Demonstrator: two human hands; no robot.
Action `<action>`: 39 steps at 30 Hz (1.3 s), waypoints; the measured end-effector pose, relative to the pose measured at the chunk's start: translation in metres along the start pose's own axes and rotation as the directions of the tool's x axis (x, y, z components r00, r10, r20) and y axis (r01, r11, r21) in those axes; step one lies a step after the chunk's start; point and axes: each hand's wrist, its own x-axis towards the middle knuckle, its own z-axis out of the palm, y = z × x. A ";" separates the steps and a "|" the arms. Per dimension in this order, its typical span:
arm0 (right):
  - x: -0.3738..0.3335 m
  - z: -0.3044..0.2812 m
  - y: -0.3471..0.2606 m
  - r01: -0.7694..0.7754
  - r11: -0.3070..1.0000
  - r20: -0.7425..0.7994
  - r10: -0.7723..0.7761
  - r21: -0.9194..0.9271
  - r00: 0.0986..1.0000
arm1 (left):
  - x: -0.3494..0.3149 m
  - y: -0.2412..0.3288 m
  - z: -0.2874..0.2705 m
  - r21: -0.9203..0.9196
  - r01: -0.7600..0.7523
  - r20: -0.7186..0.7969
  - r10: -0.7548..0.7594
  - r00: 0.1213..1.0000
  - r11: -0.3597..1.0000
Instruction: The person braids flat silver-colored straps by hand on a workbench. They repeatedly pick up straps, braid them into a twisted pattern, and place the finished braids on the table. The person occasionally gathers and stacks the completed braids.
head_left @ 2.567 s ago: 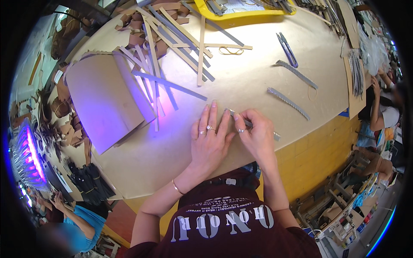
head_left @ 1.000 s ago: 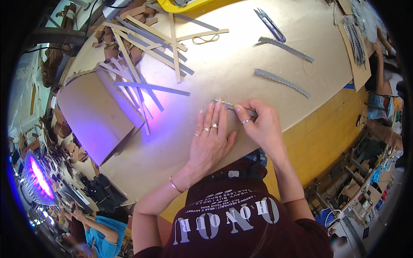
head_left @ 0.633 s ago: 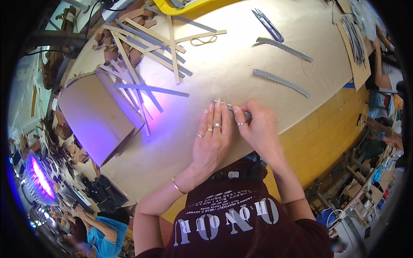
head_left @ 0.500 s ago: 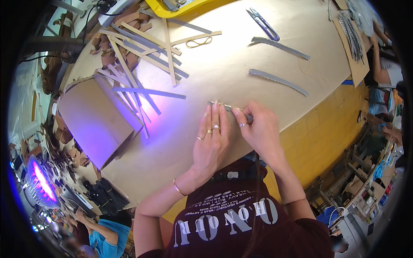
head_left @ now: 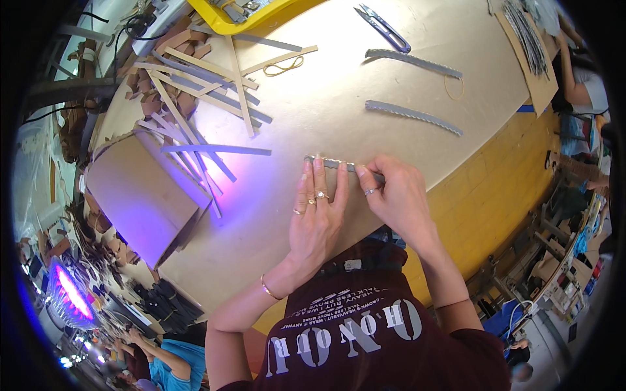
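Head view: left hand lies flat, fingers together, fingertips pressing the left end of a thin grey strip on the tan table; right hand pinches the strip's right end, fingers closed on it. Strip's long axis runs left-right, just beyond both hands; bare table lies past it, 2 similar grey strips farther off, cardboard offcuts well apart at left; table's near edge sits close under the wrists.

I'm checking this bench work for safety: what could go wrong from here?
1. The left hand presses flat on the grey strip while the right hand works at its end right beside those fingers; a slip might nick or pinch them.
2. Loose strips lie piled close by on the table; an elbow might sweep them off.
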 end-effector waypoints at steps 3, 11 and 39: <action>0.000 0.000 -0.001 -0.020 1.000 0.009 0.020 -0.008 1.000 | 0.001 0.002 -0.002 -0.031 -0.012 -0.004 0.012 1.000 0.999; 0.008 -0.017 -0.003 -0.179 0.974 0.205 0.149 0.139 0.967 | -0.002 0.002 0.004 -0.103 0.025 0.025 -0.022 0.999 0.994; -0.007 -0.026 0.014 -0.130 0.991 0.084 0.127 0.032 0.988 | 0.002 0.005 -0.005 -0.156 -0.006 0.087 0.020 0.996 0.988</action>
